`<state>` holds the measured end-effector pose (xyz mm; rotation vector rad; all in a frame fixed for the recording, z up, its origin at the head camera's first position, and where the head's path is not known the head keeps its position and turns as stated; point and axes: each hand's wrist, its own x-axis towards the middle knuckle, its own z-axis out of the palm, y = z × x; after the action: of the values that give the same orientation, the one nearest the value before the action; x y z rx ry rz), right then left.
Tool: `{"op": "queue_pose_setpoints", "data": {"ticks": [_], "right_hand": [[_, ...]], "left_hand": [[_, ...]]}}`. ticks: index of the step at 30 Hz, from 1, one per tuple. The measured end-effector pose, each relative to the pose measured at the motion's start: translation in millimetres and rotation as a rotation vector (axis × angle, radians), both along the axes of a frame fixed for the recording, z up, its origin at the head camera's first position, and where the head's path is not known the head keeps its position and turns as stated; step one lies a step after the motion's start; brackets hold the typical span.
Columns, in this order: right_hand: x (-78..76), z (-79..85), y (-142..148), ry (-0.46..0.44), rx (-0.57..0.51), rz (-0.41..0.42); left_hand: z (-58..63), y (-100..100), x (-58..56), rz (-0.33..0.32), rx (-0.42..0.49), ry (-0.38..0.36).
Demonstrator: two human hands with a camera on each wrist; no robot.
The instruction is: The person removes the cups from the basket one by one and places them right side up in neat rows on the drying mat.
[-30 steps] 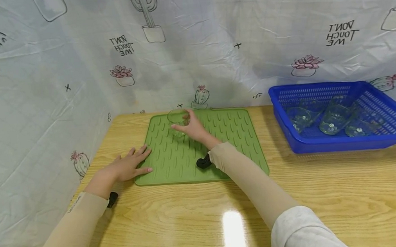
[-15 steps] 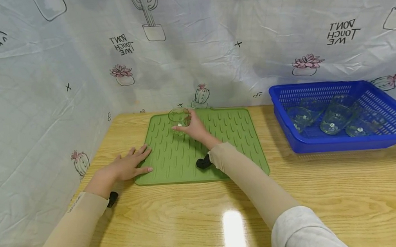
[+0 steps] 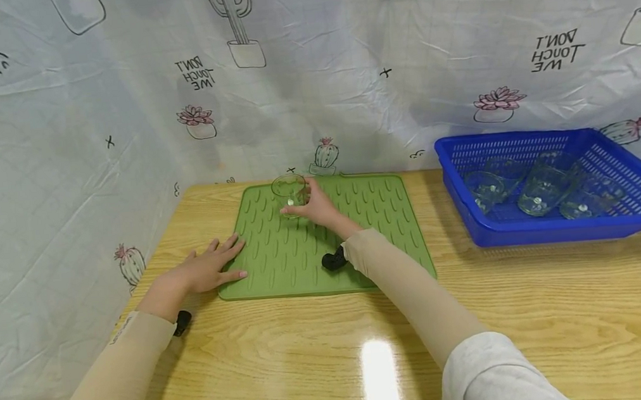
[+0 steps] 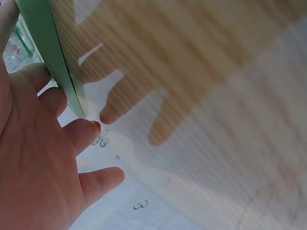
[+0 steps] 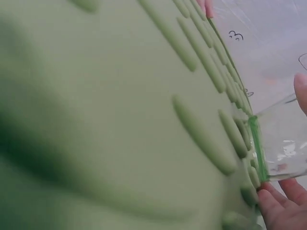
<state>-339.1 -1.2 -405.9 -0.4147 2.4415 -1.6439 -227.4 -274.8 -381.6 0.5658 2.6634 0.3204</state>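
A clear drinking glass [image 3: 290,196] stands upright on the ribbed green mat [image 3: 280,261], near its back left. My right hand [image 3: 321,209] is loosely around the glass, thumb before it and fingers on its right side. In the right wrist view the base of the glass [image 5: 283,148] meets the mat, the fingers [image 5: 283,208] lie right beside it and the thumb shows at the frame's edge. My left hand [image 3: 206,270] rests with spread, straight fingers on the mat's left edge. The left wrist view shows the left palm [image 4: 38,158] beside that edge.
At the right of the wooden table [image 3: 288,355], a blue plastic basket [image 3: 564,233] holds several clear glasses [image 3: 543,190] lying tilted. A printed plastic sheet [image 3: 344,77] hangs behind the table and along the left side. Black wrist cameras [image 3: 334,260] sit under both wrists.
Over the last half second the right hand shifts slightly right, its thumb and fingers easing from the glass, which stays nearly in place. The left hand keeps still.
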Motion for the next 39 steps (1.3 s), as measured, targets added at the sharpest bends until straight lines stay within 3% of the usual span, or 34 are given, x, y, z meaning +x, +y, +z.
{"op": "queue_pose_setpoints", "data": {"ticks": [16, 31, 39], "right_hand": [[-0.3, 7.5, 32.0, -0.086, -0.089, 0.124], [19.2, 29.8, 74.5, -0.004, -0.108, 0.203], [42.9, 41.5, 101.6, 0.064, -0.118, 0.258]], "left_hand": [[-1.5, -1.1, 0.5, -0.003, 0.012, -0.013], [-4.6, 1.0, 5.4, 0.014, 0.01, -0.007], [-8.7, 1.4, 10.3, 0.019, 0.008, 0.004]]}}
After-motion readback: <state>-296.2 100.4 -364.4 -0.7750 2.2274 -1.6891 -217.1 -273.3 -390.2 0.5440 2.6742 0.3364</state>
